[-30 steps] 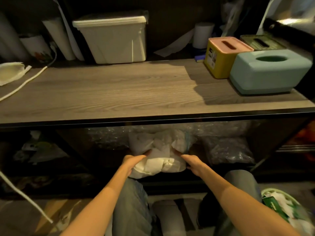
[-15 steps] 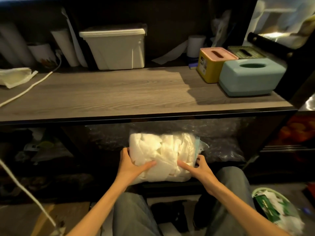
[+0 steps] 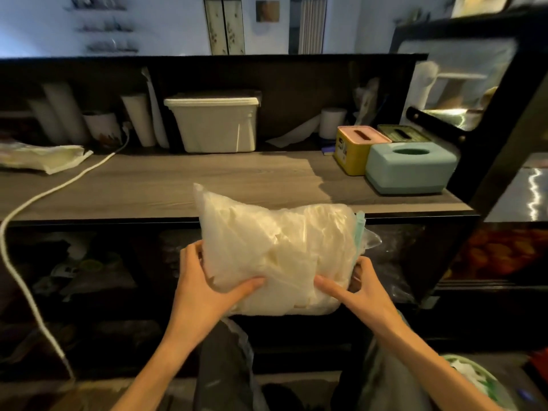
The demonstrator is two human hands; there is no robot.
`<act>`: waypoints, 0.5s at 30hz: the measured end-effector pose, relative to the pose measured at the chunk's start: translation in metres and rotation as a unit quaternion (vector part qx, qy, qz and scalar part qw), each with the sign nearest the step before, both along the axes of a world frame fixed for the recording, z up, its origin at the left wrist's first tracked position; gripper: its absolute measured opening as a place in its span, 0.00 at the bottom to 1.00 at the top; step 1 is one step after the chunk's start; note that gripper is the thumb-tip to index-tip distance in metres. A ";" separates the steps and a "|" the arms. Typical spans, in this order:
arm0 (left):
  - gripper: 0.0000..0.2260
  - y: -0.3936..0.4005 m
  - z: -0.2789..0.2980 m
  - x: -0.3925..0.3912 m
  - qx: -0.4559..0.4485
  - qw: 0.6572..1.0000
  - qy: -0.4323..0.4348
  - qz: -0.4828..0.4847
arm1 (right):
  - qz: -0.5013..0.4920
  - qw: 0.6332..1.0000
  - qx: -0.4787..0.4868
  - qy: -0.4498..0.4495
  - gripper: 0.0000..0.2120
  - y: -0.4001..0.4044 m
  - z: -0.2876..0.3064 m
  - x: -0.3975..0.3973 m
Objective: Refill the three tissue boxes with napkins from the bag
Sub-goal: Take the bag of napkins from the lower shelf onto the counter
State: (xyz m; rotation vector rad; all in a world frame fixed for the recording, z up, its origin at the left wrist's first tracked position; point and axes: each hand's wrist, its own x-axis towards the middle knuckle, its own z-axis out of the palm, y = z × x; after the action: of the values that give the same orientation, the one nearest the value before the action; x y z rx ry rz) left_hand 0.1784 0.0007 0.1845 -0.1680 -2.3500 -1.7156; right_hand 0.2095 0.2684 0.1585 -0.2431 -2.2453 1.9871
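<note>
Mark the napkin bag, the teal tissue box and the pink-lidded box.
napkin bag (image 3: 278,250): head view, middle of the clear plastic front.
teal tissue box (image 3: 406,173): head view, front wall below the oval opening.
pink-lidded box (image 3: 351,157): head view, yellow side wall.

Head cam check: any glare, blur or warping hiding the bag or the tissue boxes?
Head view: dim and wide-angle, countertop edge bowed; glare only on the glass case at right. The napkin bag, brightly lit, and the three tissue boxes read clearly; far wall soft.
</note>
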 end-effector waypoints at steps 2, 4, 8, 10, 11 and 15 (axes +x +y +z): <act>0.47 -0.001 0.027 -0.010 -0.012 1.000 0.019 0.006 | -0.001 1.000 -0.005 0.016 0.42 -0.001 0.019 -0.011; 0.48 -0.002 0.057 -0.029 -0.031 0.999 0.024 0.005 | -0.004 0.999 -0.012 0.033 0.46 -0.001 0.039 -0.028; 0.51 0.004 0.122 -0.081 -0.080 0.995 0.057 -0.019 | -0.015 0.997 -0.058 0.053 0.49 -0.001 0.078 -0.074; 0.51 0.010 0.151 -0.117 -0.111 0.991 0.053 -0.043 | -0.014 0.995 -0.082 0.056 0.52 0.000 0.091 -0.099; 0.49 0.012 0.165 -0.138 -0.119 0.990 0.042 -0.067 | -0.012 0.993 -0.102 0.060 0.52 0.000 0.095 -0.111; 0.30 0.039 0.208 -0.210 -0.177 0.965 0.039 -0.192 | 0.000 0.982 -0.182 0.049 0.46 0.001 0.103 -0.149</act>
State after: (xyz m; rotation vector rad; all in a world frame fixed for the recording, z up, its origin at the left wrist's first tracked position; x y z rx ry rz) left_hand -0.0316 0.0396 0.3924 -0.7817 -2.6736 -1.3707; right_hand 0.0605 0.2698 0.2611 -0.1752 -1.8113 2.3444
